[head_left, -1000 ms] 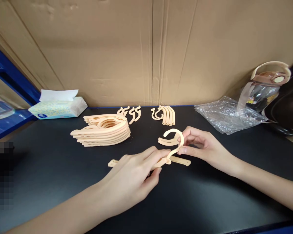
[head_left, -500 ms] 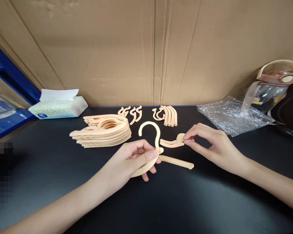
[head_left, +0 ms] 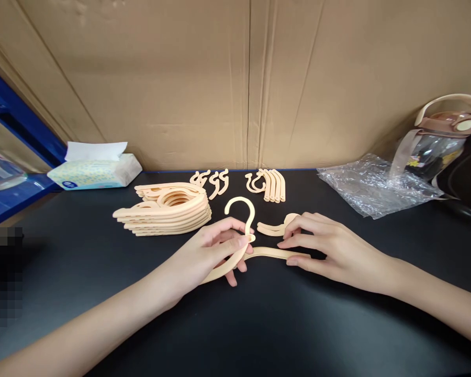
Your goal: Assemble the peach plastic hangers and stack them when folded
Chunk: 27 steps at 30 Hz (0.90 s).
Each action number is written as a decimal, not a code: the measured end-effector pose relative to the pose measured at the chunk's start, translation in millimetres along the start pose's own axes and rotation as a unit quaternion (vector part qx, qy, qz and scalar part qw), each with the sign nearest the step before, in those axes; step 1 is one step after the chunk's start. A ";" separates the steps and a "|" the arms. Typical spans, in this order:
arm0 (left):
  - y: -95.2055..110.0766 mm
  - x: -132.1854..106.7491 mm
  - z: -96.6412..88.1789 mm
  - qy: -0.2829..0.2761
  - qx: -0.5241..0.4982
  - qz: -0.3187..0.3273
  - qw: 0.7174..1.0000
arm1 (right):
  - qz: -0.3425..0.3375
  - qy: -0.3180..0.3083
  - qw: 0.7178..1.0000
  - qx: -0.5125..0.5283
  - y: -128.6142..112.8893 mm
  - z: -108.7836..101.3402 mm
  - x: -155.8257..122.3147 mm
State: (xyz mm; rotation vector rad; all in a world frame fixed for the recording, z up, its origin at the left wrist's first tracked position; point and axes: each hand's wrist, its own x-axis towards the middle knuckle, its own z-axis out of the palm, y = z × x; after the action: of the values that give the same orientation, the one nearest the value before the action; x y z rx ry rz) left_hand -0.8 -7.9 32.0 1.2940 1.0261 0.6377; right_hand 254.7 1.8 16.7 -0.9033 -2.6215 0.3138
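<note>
My left hand (head_left: pixel 215 251) pinches a cream plastic hanger piece (head_left: pixel 223 269) with an upright hook (head_left: pixel 253 212) at its top. Thumb and index finger close near the hook's base, the other fingers behind it. A slim cream hanger arm (head_left: pixel 265 252) runs right from behind those fingers; whether it is joined to the hook is hidden. Around its far end my right hand (head_left: pixel 329 248) is closed, thumb on the near side and fingers on the far side. Just beyond, small curved cream pieces (head_left: pixel 270 229) lie on the table, partly covered by the right fingers.
Stacked cream hangers (head_left: pixel 165 212) stand left. Small curved parts (head_left: pixel 217 183), loose hooks (head_left: pixel 255 183) and lined-up arms (head_left: pixel 275 186) lie at the back of the black table (head_left: pixel 235 330). Behind are a tissue pack (head_left: pixel 94 170), clear plastic bag (head_left: pixel 377 188), bottle (head_left: pixel 435 149) and cardboard (head_left: pixel 180 89).
My right hand has left the small curved pieces and moved nearer, onto the slim hanger arm, which now lies more level. My left hand has shifted slightly left with the hook piece.
</note>
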 end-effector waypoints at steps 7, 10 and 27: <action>-2.2 0.5 -4.0 -0.024 -0.070 -0.035 0.997 | 0.000 -0.001 1.000 0.009 -4.3 -2.2 2.5; -3.3 1.4 -5.8 -0.027 -0.079 -0.041 0.996 | 0.014 0.001 1.000 0.024 -5.6 -2.0 1.4; -2.1 0.7 -7.3 -0.040 -0.094 -0.057 0.993 | 0.048 -0.007 0.993 0.103 -2.5 2.7 -1.7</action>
State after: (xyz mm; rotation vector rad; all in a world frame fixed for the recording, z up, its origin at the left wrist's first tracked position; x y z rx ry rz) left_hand -7.3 -4.3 30.1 1.0807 0.9450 0.5761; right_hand 253.5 -1.5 14.6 -0.9599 -2.5040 0.6051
